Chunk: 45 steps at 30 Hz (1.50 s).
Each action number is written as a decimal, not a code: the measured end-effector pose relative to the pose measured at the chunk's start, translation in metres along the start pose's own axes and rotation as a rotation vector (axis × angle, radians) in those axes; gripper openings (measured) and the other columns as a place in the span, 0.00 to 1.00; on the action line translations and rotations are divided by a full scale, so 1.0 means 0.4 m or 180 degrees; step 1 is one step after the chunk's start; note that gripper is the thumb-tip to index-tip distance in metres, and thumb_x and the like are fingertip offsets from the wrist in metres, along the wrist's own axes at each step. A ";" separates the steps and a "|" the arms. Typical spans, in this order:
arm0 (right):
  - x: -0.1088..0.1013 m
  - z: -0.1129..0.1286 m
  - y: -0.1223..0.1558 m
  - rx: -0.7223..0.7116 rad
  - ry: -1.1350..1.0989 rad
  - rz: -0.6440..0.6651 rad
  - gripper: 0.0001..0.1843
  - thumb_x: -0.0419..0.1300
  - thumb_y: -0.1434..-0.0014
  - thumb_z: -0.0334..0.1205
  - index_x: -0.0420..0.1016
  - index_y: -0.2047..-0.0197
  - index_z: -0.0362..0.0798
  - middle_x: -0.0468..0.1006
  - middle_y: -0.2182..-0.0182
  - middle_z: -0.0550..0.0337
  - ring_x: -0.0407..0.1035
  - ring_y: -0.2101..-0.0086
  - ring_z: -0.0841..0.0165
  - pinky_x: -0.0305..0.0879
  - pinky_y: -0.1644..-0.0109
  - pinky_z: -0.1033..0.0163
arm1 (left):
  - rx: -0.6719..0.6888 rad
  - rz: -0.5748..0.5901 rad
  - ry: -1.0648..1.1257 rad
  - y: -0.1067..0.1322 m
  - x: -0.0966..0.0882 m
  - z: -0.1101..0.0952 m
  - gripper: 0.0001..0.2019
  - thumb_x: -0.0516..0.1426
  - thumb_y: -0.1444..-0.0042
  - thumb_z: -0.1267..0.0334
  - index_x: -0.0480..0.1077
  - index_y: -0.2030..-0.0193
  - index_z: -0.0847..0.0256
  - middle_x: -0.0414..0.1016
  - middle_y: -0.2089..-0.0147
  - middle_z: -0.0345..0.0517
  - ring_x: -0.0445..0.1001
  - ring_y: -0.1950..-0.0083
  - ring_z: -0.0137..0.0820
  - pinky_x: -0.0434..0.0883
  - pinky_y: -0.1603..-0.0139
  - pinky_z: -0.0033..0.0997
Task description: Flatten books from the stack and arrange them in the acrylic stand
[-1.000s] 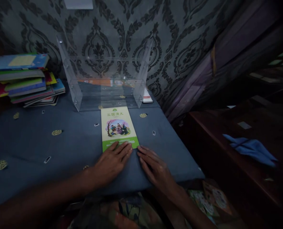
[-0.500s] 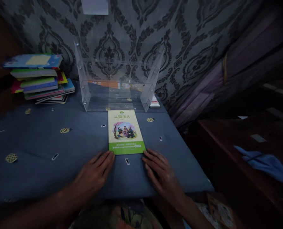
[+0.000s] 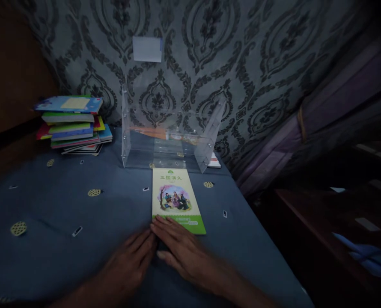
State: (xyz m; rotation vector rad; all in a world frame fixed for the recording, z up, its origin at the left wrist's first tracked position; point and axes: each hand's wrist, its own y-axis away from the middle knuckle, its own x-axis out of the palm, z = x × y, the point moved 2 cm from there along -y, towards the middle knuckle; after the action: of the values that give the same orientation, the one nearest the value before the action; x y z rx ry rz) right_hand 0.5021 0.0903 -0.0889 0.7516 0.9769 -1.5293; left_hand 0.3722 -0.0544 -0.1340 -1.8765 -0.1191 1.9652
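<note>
A pale book [image 3: 175, 194] with a green lower band and a painted group of figures lies flat on the blue cloth. My right hand [image 3: 180, 248] rests across its lower left corner, fingers stretched out and covering part of the green band. Just left of that corner is my left hand [image 3: 135, 252], laid flat with its fingers extended, its fingertips meeting those of the right. Neither hand grips anything. Behind the book's top edge stands a clear acrylic rack [image 3: 165, 143] with screwed side panels.
A stack of colourful books [image 3: 73, 128] sits at the back left of the patterned tablecloth [image 3: 65, 205]. A white card [image 3: 147, 49] is on the papered wall behind. At the right, beyond the table edge, hangs a tied curtain [image 3: 293, 124].
My right hand has moved left from the book's lower right corner onto its lower left part, beside my left hand. The view has tilted upward, showing more wall.
</note>
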 end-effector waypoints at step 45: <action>-0.061 -0.482 -0.070 0.0791 -0.0002 -0.1125 0.25 0.46 0.31 0.45 0.67 0.36 0.46 0.67 0.36 0.50 0.61 0.36 0.60 0.57 0.32 0.48 | -0.0276 0.0948 0.0902 -0.131 0.036 0.193 0.29 0.42 0.29 0.51 0.38 0.25 0.53 0.46 0.25 0.48 0.46 0.25 0.38 0.52 0.28 0.48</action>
State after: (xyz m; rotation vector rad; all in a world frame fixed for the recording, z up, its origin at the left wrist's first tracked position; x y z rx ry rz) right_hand 0.4697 0.2740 -0.1502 0.7794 0.9657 -1.9852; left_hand 0.3098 0.0154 -0.1229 -2.3203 0.1706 1.8730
